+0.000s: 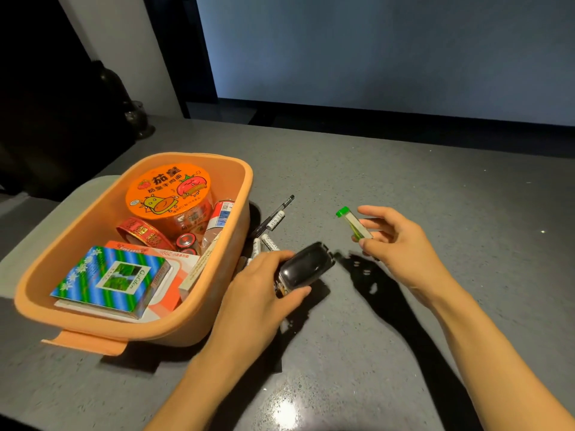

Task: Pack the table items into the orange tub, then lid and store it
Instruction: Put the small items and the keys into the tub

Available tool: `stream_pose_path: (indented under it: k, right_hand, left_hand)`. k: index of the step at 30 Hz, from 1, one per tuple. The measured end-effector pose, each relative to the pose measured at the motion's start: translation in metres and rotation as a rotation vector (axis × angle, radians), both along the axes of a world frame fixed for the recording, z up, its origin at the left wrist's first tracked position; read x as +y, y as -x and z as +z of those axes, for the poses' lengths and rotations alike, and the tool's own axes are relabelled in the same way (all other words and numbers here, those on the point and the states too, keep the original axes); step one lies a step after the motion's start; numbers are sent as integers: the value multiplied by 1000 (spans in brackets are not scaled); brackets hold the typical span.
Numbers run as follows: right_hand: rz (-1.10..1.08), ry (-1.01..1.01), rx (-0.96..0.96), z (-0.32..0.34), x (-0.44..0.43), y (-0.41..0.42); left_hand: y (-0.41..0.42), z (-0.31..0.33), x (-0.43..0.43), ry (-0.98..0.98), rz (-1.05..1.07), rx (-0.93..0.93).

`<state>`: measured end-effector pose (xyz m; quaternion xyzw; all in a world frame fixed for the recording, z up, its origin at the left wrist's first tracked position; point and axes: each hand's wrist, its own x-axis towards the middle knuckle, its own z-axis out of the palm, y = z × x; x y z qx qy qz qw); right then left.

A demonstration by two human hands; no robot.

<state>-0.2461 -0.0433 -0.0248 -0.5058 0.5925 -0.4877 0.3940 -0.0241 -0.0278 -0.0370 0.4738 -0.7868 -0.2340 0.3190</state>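
Note:
The orange tub point(230, 250) stands open at the left of the grey table, holding an instant noodle cup point(169, 189), a red tape roll point(143, 233), batteries, a can and a blue-green box point(112, 279). Just right of the tub, my left hand point(264, 290) grips a glossy black device point(303, 269) on the tabletop. My right hand point(401, 241) holds a small clear tube with a green cap point(353, 222) above the table. Several white markers point(267, 244) and a black pen point(275, 213) lie between the tub and my hands.
A pale grey lid point(46, 219) lies under and behind the tub at the left. A dark screen point(389, 48) stands along the back edge. Dark glassware point(137, 119) sits at the far left corner. Bare tabletop point(373, 353) stretches in front and to the right.

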Motion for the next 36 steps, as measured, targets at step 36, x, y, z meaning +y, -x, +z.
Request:
stream_pose_path:
  k: [36]
  right_hand:
    - [28,17,407,48,-57,-180]
  left_hand:
    - [-157,37,-152,-34,-299,-533]
